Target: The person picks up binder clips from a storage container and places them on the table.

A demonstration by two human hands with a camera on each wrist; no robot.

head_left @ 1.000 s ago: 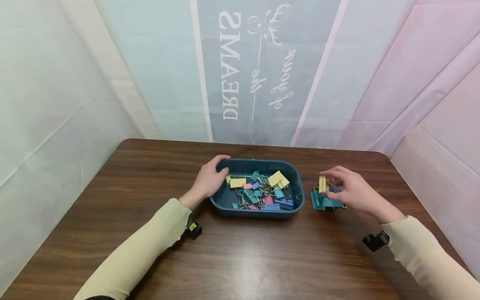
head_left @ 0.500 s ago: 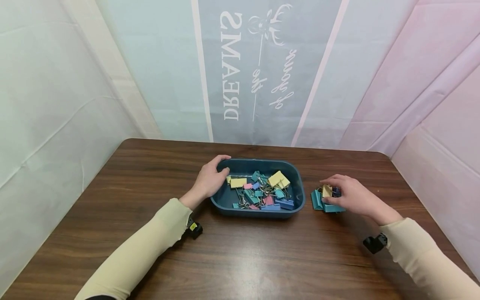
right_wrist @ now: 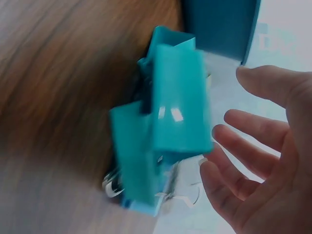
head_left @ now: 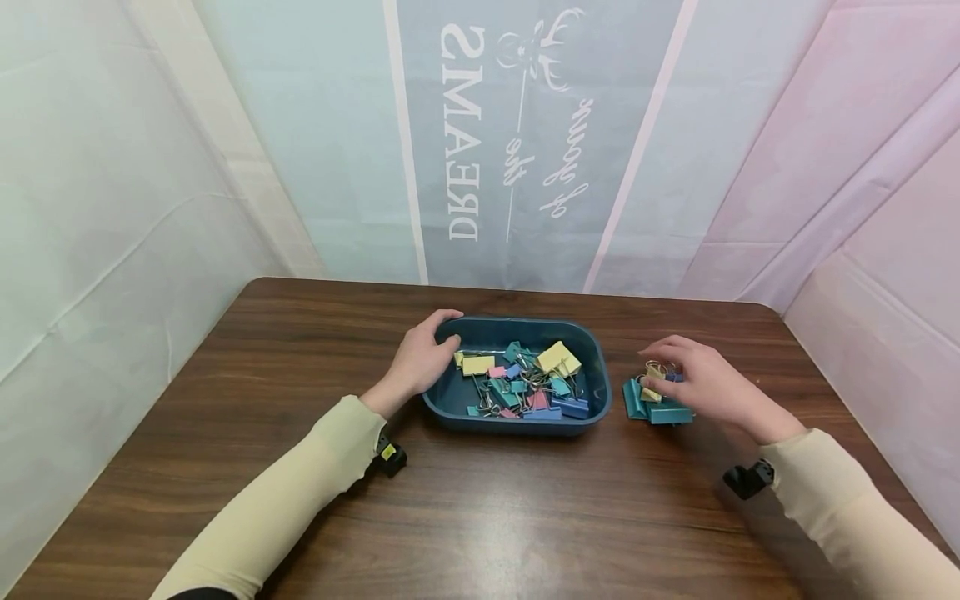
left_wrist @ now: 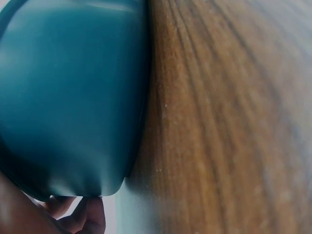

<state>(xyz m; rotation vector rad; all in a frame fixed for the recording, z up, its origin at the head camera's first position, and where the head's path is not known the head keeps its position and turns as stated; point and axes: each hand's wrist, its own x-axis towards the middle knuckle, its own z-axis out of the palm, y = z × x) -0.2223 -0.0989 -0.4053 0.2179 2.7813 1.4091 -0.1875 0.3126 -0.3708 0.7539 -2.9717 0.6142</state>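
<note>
My left hand [head_left: 416, 360] grips the left end of a dark blue plastic tray [head_left: 517, 427], thumb over the rim and fingers round the far corner. Inside the tray lie several binder clips [head_left: 536, 401] in yellow, pink, blue and teal. To the tray's right, a small pile of large teal binder clips [head_left: 670, 413] rests on the table, with a yellow binder clip [head_left: 652, 392] on top. Right over that pile is my right hand [head_left: 703, 379], fingers spread and holding nothing. The right wrist view shows its fingers beside the teal clips [right_wrist: 180, 100].
The brown wooden table [head_left: 480, 517] carries everything. Behind it hangs a printed cloth [head_left: 517, 167], with pale cloth walls on both sides. In the left wrist view the tray's outer wall [left_wrist: 73, 97] fills much of the picture.
My right hand has lowered the yellow binder clip onto the teal pile and let go, its fingers now spread and slightly raised. The left hand and tray stay in place.
</note>
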